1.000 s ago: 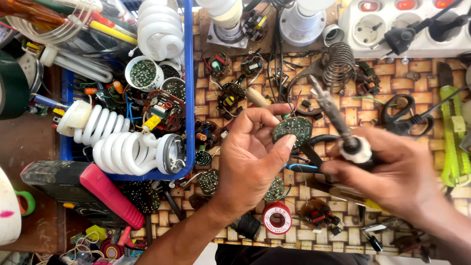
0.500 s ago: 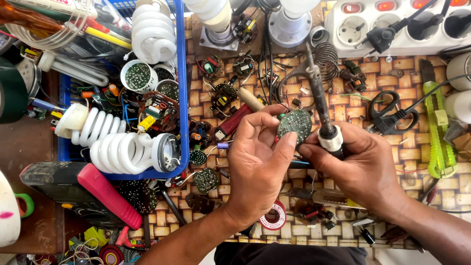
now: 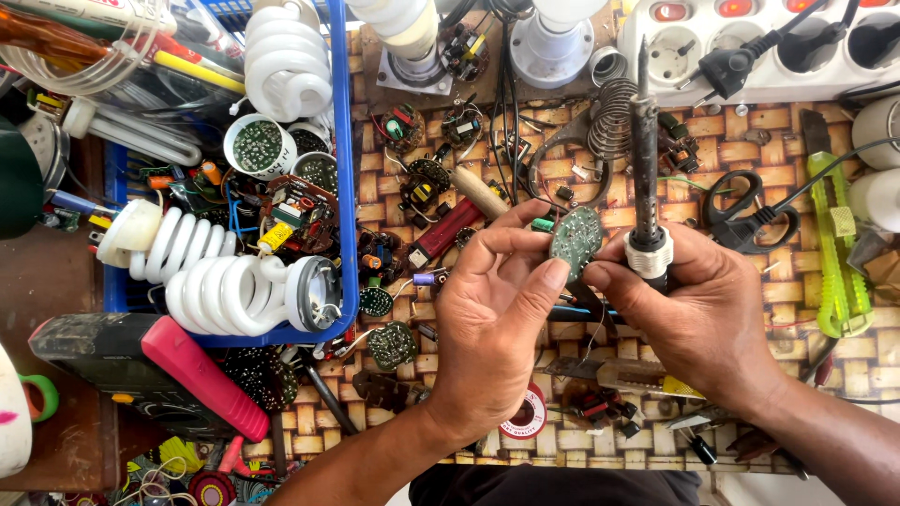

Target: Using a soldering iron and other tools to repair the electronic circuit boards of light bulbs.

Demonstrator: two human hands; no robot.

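Both my hands have drawn closer together since a moment ago, and the soldering iron now stands nearly upright instead of slanting to the left. At the far left, a blue basket holds white spiral bulbs and loose parts, with a black and red tool lying just below it. My left hand pinches a small round circuit board between thumb and fingertips, fingers clamped on its edge, holding it up above the table near the middle of the view. A roll of solder wire sits under my left wrist. My right hand is wrapped tight around the iron's handle, just beside the board, tip pointing away from me toward the white power strip. Further right lie black scissors and a green utility knife.
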